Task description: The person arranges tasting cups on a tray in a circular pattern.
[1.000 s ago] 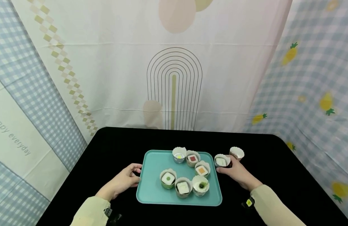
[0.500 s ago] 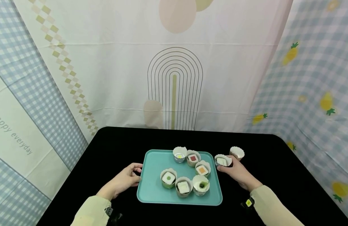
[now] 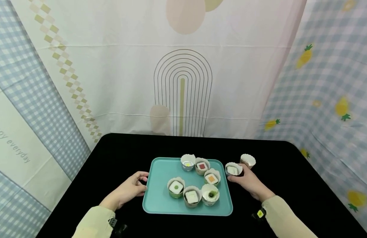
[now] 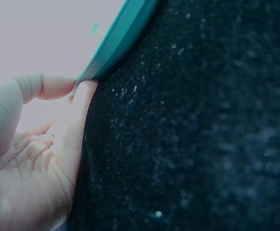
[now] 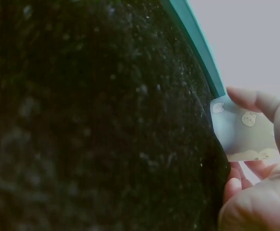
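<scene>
A teal rectangular tray [image 3: 155,201] lies on the black table. My left hand [image 3: 125,191] is at its left side; in the left wrist view the thumb and a finger pinch the tray's rim [image 4: 115,41]. Just off the tray's right edge, my right hand [image 3: 252,183] grips a paper baking cup [image 3: 231,165] with a white piece inside. Up close in the right wrist view, that cup [image 5: 238,127] is pale with small animal faces, next to the tray edge [image 5: 202,45]. Part of it hides behind the fingers.
Several paper cups stand on the tray, among them ones holding a green-dotted white piece [image 3: 176,187], an orange-marked piece [image 3: 211,178] and a red-marked piece [image 3: 202,166]. Behind my right hand, another paper cup [image 3: 249,160] is on the table. Patterned curtains [image 3: 123,76] hang around the table.
</scene>
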Action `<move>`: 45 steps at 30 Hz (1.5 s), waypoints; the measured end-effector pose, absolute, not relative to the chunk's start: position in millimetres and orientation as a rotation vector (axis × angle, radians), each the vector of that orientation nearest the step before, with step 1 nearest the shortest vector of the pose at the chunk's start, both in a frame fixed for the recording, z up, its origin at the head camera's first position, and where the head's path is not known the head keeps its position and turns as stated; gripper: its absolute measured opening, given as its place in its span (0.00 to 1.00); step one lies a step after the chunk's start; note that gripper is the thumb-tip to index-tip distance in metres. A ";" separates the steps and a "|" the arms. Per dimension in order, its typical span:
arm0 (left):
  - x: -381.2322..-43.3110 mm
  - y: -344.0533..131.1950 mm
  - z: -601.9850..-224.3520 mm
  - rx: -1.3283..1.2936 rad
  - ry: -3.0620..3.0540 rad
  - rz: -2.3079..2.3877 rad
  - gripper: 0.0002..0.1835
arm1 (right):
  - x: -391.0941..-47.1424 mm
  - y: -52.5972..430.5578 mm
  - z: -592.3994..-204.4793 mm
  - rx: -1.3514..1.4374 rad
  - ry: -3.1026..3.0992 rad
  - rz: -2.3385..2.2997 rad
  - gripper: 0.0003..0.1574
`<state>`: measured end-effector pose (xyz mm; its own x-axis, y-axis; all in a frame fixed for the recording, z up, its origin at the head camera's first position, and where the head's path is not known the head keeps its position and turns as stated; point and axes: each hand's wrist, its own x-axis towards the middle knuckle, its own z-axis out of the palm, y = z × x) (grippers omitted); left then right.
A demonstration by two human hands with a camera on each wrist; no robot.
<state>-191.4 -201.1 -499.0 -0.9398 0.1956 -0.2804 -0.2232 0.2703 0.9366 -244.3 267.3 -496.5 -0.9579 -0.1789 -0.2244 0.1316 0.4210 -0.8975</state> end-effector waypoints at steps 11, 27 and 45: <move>-191.2 -201.6 -498.7 -0.036 2.197 1.720 0.27 | -241.5 261.2 -493.9 -0.115 2.411 -1.581 0.38; -191.4 -201.8 -497.6 -0.006 2.171 1.733 0.27 | -237.4 259.4 -496.2 -0.072 2.405 -1.584 0.37; -189.1 -200.8 -498.2 0.001 2.196 1.741 0.28 | -238.9 248.3 -452.6 -0.055 2.455 -1.614 0.45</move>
<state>-189.1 -200.8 -498.2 -0.9430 0.2076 -0.2602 -0.2061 0.2497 0.9461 -238.9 248.3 -452.6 -0.9788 -0.1418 -0.1478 0.0795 0.4021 -0.9122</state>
